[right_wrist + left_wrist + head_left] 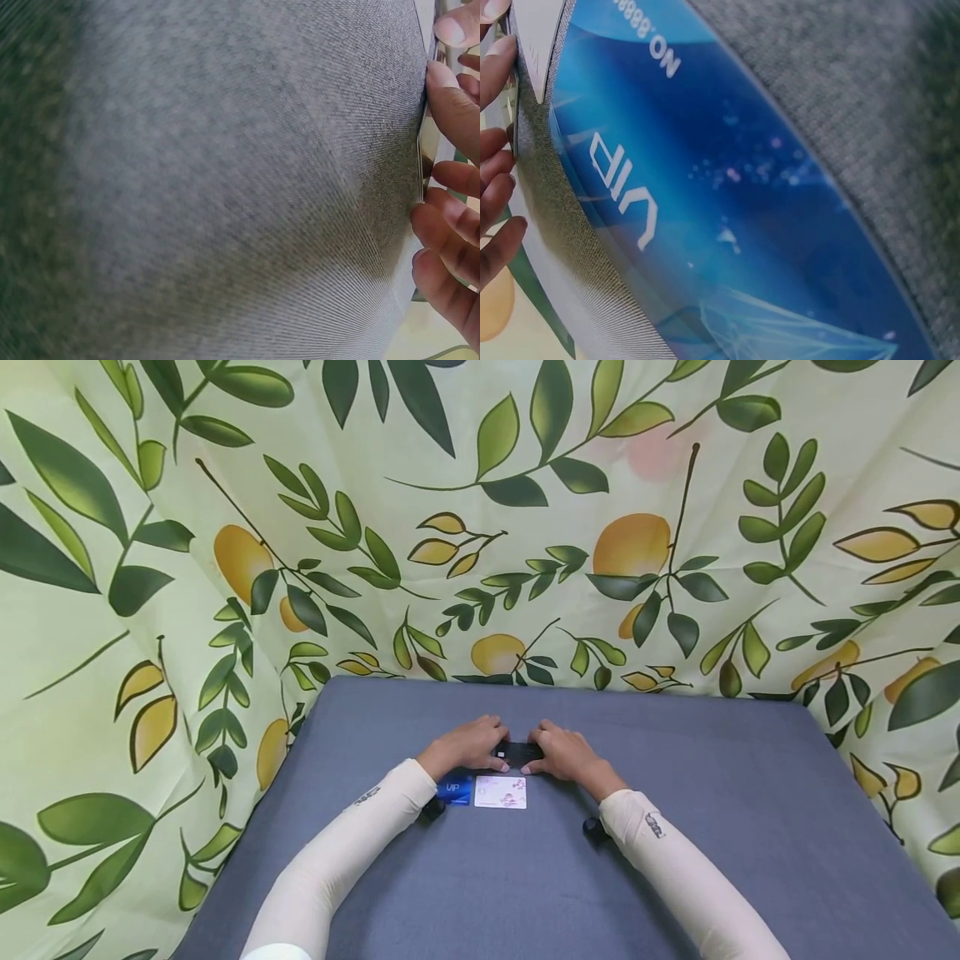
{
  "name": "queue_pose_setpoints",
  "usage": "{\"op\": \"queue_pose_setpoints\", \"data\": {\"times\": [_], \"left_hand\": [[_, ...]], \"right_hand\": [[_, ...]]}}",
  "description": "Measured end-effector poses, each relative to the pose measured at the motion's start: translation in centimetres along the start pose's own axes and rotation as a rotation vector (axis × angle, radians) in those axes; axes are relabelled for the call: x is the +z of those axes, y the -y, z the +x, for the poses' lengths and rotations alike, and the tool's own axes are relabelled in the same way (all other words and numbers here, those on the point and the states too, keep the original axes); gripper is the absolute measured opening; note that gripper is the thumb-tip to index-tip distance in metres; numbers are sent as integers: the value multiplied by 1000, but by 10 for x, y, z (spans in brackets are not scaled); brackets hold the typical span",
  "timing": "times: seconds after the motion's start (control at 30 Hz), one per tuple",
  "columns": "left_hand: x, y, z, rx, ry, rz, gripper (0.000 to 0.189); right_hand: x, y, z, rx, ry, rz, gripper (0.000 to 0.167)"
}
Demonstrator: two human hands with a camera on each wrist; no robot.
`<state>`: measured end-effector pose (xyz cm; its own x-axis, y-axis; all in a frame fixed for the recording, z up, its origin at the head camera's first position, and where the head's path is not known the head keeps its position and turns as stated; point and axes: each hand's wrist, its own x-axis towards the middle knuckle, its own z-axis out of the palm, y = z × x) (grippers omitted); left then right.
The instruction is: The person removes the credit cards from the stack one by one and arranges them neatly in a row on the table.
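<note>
A dark, flat card (521, 753) lies between the two hands on the grey-blue table, its two ends hidden by fingers. My left hand (467, 747) holds its left end with thumb and fingertips. At the right end, my right hand (564, 754) grips it the same way. In the right wrist view the card's thin edge (421, 169) shows beside the right fingers (442, 232). Just below the left hand, a blue VIP card (454, 790) lies flat, partly covered by the sleeve. To its right sits a white card (500, 792) with a pink floral print.
The grey-blue cloth-covered table (675, 860) extends around the hands on all sides. A curtain (525, 568) printed with leaves and fruit hangs behind it and along both sides. A dark wrist device (595, 831) shows under the right forearm.
</note>
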<state>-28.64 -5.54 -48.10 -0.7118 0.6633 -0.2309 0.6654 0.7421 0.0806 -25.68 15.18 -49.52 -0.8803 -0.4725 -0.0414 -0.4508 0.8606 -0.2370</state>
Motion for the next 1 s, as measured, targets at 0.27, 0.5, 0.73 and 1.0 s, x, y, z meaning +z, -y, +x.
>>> {"op": "queue_pose_setpoints", "data": {"times": [0.27,0.5,0.73,1.0], "left_hand": [[-3,1,0,-4,17,-11,55],[-4,0,-1,-1,14,-20,55],[-5,0,-1,-1,15,-34,56],[-3,1,1,-3,9,-48,56]], "right_hand": [[-1,1,0,-18,-2,-10,48],[-1,2,1,-9,0,1,50],[0,1,0,-2,1,-10,50],[-2,0,-2,11,-9,-29,53]]}}
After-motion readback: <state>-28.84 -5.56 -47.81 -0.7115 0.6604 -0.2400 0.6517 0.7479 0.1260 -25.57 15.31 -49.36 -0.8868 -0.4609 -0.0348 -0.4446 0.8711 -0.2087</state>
